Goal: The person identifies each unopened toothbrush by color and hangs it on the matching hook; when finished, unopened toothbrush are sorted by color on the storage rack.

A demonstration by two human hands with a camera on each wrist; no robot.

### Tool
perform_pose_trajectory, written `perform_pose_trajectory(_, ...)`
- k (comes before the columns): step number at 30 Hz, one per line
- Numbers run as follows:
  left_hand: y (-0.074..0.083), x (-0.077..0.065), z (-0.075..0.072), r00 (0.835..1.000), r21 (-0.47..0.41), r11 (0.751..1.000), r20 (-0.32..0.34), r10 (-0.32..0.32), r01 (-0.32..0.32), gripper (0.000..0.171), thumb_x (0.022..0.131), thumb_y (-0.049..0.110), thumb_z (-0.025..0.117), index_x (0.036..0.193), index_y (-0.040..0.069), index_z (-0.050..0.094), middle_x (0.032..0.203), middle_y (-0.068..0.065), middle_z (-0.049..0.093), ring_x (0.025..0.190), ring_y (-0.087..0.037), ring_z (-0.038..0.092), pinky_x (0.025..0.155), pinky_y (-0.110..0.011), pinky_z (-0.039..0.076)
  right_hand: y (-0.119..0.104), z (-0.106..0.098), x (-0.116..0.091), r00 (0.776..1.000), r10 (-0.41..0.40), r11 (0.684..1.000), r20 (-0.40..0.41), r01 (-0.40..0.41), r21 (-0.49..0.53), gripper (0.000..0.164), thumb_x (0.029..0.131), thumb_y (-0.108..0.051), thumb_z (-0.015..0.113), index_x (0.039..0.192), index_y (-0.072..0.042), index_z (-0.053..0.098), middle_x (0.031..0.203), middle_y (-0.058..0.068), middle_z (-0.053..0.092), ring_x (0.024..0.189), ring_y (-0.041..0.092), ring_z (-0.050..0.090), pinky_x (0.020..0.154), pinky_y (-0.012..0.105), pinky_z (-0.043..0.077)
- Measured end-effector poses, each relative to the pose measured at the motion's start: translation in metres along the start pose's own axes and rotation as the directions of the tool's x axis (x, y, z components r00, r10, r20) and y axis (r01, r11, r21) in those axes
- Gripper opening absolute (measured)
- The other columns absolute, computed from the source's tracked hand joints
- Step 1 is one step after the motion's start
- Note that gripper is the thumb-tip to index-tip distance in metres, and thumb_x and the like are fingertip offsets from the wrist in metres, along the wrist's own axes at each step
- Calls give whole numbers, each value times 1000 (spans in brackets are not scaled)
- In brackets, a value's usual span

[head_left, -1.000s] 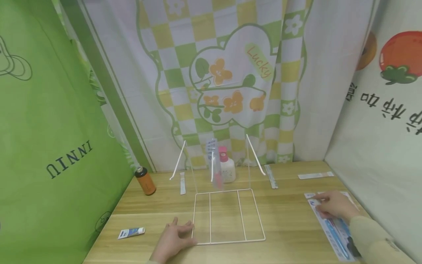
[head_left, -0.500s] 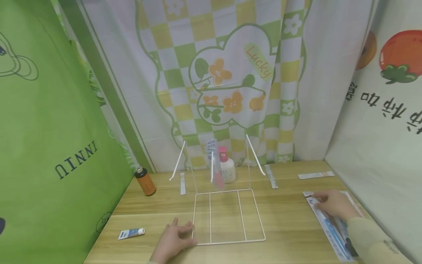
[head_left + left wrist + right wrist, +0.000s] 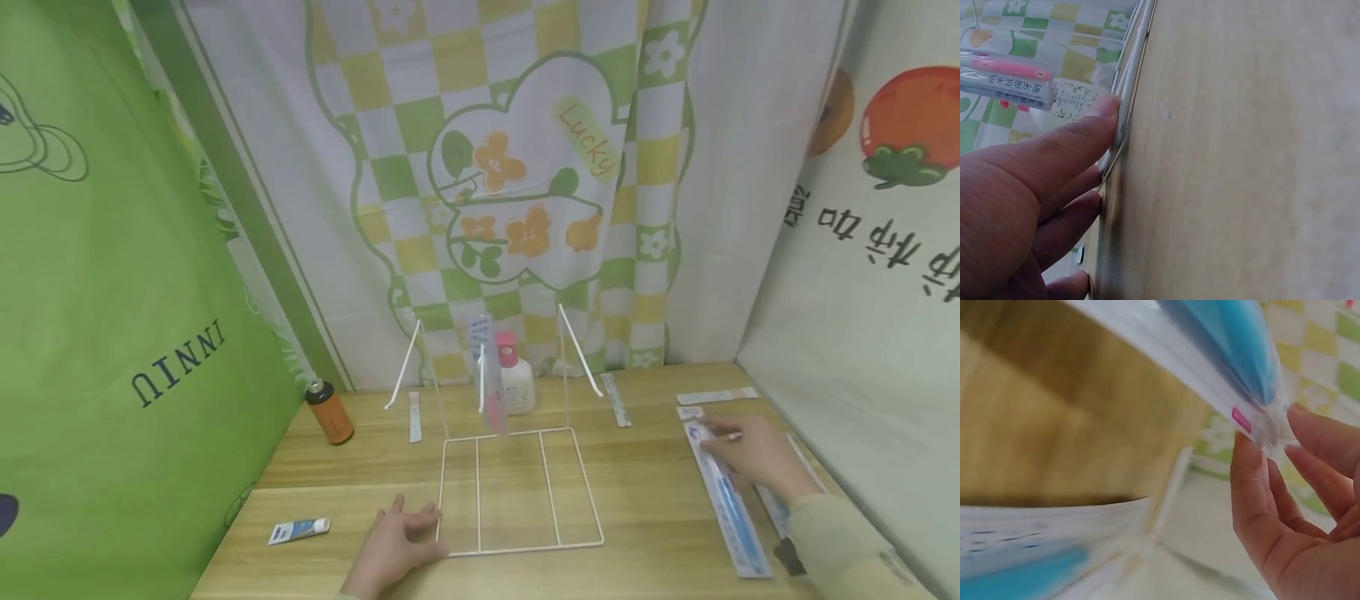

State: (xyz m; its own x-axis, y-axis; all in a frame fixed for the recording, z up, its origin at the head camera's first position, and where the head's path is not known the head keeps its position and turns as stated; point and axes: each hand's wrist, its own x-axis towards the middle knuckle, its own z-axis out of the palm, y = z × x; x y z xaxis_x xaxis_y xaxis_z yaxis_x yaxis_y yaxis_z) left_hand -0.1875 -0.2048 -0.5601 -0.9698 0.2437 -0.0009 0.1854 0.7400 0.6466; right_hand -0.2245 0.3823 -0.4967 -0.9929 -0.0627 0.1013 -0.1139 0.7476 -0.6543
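My right hand (image 3: 753,454) pinches the top end of a packaged blue toothbrush (image 3: 729,500) between thumb and fingers at the table's right. Its clear wrapper (image 3: 1260,412) fills the upper part of the right wrist view. Another blue toothbrush pack (image 3: 1022,575) lies under it, mostly covered by hand and sleeve in the head view. My left hand (image 3: 393,542) touches the front left corner of a white wire rack (image 3: 540,550), thumb on the wire and fingers spread. A pink toothbrush in clear packaging (image 3: 491,383) hangs on the rack's middle hook.
A white pump bottle with pink top (image 3: 517,383) stands behind the rack. An orange bottle (image 3: 330,412) is at back left, a small toothpaste tube (image 3: 298,531) front left. Slim white packets (image 3: 415,417) lie along the back. Curtains (image 3: 525,167) enclose the table.
My right hand has lifted the packaged toothbrush and shifted it left and back, off the other pack. The left hand has stayed at the rack's corner.
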Motion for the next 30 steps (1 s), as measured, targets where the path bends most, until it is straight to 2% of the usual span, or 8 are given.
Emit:
perform_pose_trajectory(7, 3, -2, -2, 1000, 0, 1000, -11, 16, -16, 61, 81, 46, 92, 130, 14, 78, 145, -6, 68, 153, -64, 24, 119, -82, 9, -69, -19, -16, 976, -116, 993, -183, 108, -56, 52, 102, -34, 76, 143, -4, 67, 113, 23, 78, 105, 47, 73, 79, 63, 61)
perform_pose_trajectory(9, 3, -1, -2, 1000, 5, 1000, -13, 17, -17, 61, 81, 46, 92, 131, 14, 78, 144, -6, 69, 153, -63, 24, 119, -82, 9, -91, -23, -24, 958, -151, 988, -242, 146, -42, 50, 101, -31, 79, 143, -6, 68, 113, 22, 79, 104, 46, 73, 75, 55, 63)
perform_pose_trajectory(11, 3, -1, -1, 1000, 11, 1000, -13, 16, -16, 61, 81, 47, 92, 131, 14, 78, 144, -5, 69, 153, -63, 24, 119, -82, 10, -112, -25, -33, 926, -205, 978, -318, 209, -24, 46, 98, -24, 83, 139, -8, 71, 117, 21, 78, 98, 38, 76, 70, 44, 65)
perform_pose_trajectory(14, 2, -1, -1, 1000, 20, 1000, -11, 12, -12, 61, 81, 48, 91, 130, 14, 78, 144, -5, 69, 153, -63, 25, 120, -82, 11, -142, -23, -48, 844, -312, 940, -437, 340, -14, 45, 88, -6, 89, 131, -8, 76, 120, 18, 77, 89, 14, 77, 62, 21, 62)
perform_pose_trajectory(17, 2, -1, 0, 1000, 24, 1000, -12, 12, -11, 60, 81, 48, 91, 130, 14, 78, 144, -5, 69, 153, -63, 26, 120, -82, 12, -167, -20, -62, 749, -407, 888, -523, 459, -33, 51, 78, 8, 92, 125, -8, 79, 117, 12, 77, 89, -4, 70, 64, 13, 60)
perform_pose_trajectory(20, 3, -1, 0, 1000, 23, 1000, -13, 9, -9, 60, 82, 48, 91, 130, 15, 78, 144, -4, 69, 153, -63, 26, 120, -82, 11, -186, -17, -74, 680, -464, 844, -568, 534, -52, 56, 71, 14, 93, 122, -7, 80, 114, 7, 76, 93, -6, 68, 67, 12, 60)
perform_pose_trajectory(27, 2, -1, 1, 1000, 36, 999, -14, 11, -10, 60, 82, 48, 91, 130, 14, 78, 145, -5, 69, 152, -64, 26, 120, -82, 12, -207, 3, -83, 614, -525, 752, -589, 659, 16, 53, 72, 12, 92, 121, -3, 79, 113, 9, 76, 98, 2, 72, 70, 16, 62)
perform_pose_trajectory(30, 1, -1, 2, 1000, 45, 999, -12, 15, -14, 60, 82, 49, 91, 130, 15, 78, 144, -4, 69, 152, -64, 27, 120, -82, 13, -209, 14, -80, 607, -527, 736, -594, 676, 36, 50, 74, 9, 91, 121, -2, 79, 113, 10, 76, 99, 4, 72, 72, 17, 62)
